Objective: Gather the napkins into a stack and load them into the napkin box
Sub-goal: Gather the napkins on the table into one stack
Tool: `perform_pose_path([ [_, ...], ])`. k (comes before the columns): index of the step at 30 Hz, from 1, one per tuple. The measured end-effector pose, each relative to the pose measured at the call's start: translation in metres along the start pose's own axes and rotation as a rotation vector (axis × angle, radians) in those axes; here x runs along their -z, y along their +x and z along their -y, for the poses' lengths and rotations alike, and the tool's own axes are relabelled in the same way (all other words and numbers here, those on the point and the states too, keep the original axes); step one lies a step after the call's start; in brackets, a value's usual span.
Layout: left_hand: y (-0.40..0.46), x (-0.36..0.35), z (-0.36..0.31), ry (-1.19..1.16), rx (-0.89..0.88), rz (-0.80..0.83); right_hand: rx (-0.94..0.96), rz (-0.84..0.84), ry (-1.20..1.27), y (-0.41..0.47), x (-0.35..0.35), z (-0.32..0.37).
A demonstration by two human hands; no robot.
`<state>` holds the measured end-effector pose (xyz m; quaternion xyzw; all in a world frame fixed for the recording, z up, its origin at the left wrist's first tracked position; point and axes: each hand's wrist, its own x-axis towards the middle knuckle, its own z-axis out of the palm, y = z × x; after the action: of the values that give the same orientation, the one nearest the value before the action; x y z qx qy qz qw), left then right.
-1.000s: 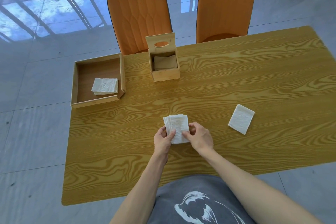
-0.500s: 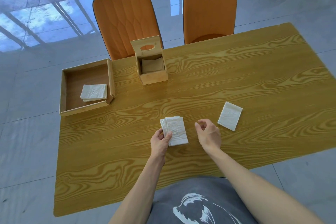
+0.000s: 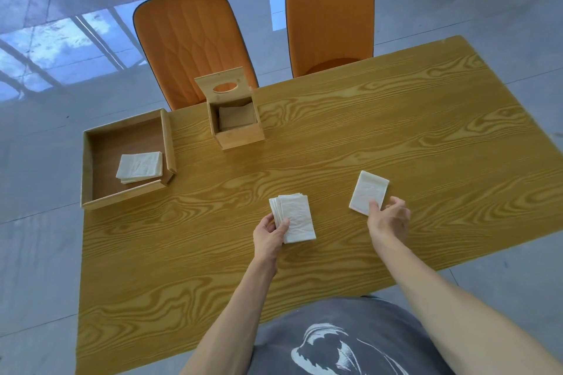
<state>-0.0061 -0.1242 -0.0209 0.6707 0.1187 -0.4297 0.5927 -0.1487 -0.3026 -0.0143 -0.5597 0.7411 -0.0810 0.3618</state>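
My left hand [image 3: 268, 237] grips a fanned stack of white napkins [image 3: 295, 216] by its left edge, held low over the middle of the wooden table [image 3: 426, 131]. A single folded napkin [image 3: 367, 189] lies flat to the right. My right hand [image 3: 388, 221] is at its near corner, thumb resting on the napkin, fingers curled and apart beside it. The wooden napkin box [image 3: 240, 138] stands at the table's far edge with its lid [image 3: 224, 87] tipped up. Napkins [image 3: 236, 116] show inside it.
A shallow wooden tray [image 3: 91, 167] at the far left corner holds a small pile of napkins [image 3: 139, 165]. Two orange chairs [image 3: 189, 46] [image 3: 330, 9] stand behind the table. Glossy grey floor surrounds the table.
My right hand let go of the stack and moved right to the single napkin. My left hand keeps hold of the stack. The camera tilted slightly.
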Motion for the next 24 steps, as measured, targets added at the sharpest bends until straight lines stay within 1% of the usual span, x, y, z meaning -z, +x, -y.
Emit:
perform_pose_path([
  [2, 0.0, -0.001, 0.001, 0.004, 0.001, -0.004, -0.061, 0.031, -0.004, 0.003, 0.0, 0.0],
  [5, 0.0, -0.002, 0.001, 0.002, 0.003, -0.014, -0.087, 0.032, -0.002, 0.005, -0.001, 0.003],
  [11, 0.0, -0.002, 0.0, -0.006, 0.01, -0.022, -0.076, 0.02, -0.008, 0.005, -0.003, 0.006],
  [15, 0.0, -0.002, 0.0, -0.019, 0.009, -0.019, -0.018, -0.002, 0.004, 0.004, -0.005, 0.006],
  [21, 0.0, 0.001, 0.002, -0.027, 0.015, -0.014, 0.037, 0.018, 0.115, -0.004, -0.006, 0.007],
  [24, 0.002, 0.002, 0.004, -0.022, 0.015, -0.016, 0.015, 0.099, 0.294, -0.004, -0.009, 0.008],
])
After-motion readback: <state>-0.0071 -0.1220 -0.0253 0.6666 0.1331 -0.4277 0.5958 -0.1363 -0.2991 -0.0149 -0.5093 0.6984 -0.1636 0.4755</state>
